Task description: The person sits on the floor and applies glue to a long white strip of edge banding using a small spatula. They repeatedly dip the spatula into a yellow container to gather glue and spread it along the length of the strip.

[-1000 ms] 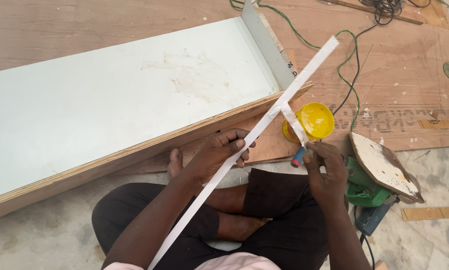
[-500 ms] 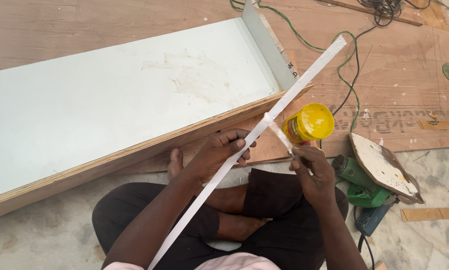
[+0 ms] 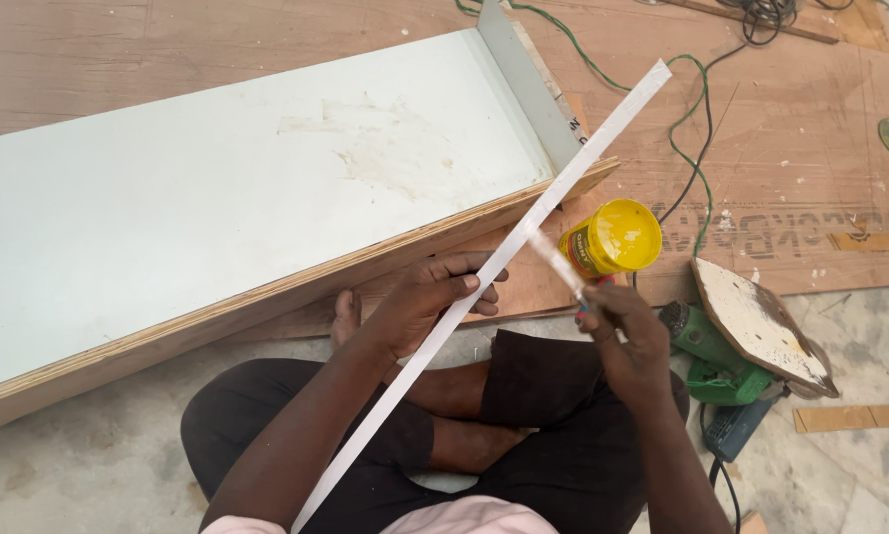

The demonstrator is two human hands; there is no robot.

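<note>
The left hand (image 3: 434, 297) is closed around a long white edging strip (image 3: 523, 232), fingers wrapped over it near its middle; the strip runs on a slant from beside the person's lap up over the plywood floor sheet (image 3: 791, 109), its top end free in the air. The right hand (image 3: 627, 331) pinches a small brush (image 3: 555, 262), whose pale bristled end touches the strip just above the left hand. A yellow glue tin (image 3: 612, 239) stands open just beyond the brush, at the near edge of the plywood sheet.

What could go wrong: the strip is thin, long and held at one spot only, so it may well sag or twist under the brush and the coat would land unevenly (or on the fingers). The open tin sits close to the brush hand and to the strip's sweep; a knock would likely tip it onto the plywood. A green cable (image 3: 697, 148) trails near it too.

The person sits cross-legged on a pale, dusty stone floor (image 3: 68, 465). A long white laminated board (image 3: 236, 188) with a raw plywood edge lies ahead to the left. By the right knee lie a green power tool (image 3: 711, 361) and an offcut (image 3: 756, 321), white-faced and smeared. It looks like a carpentry work area.
</note>
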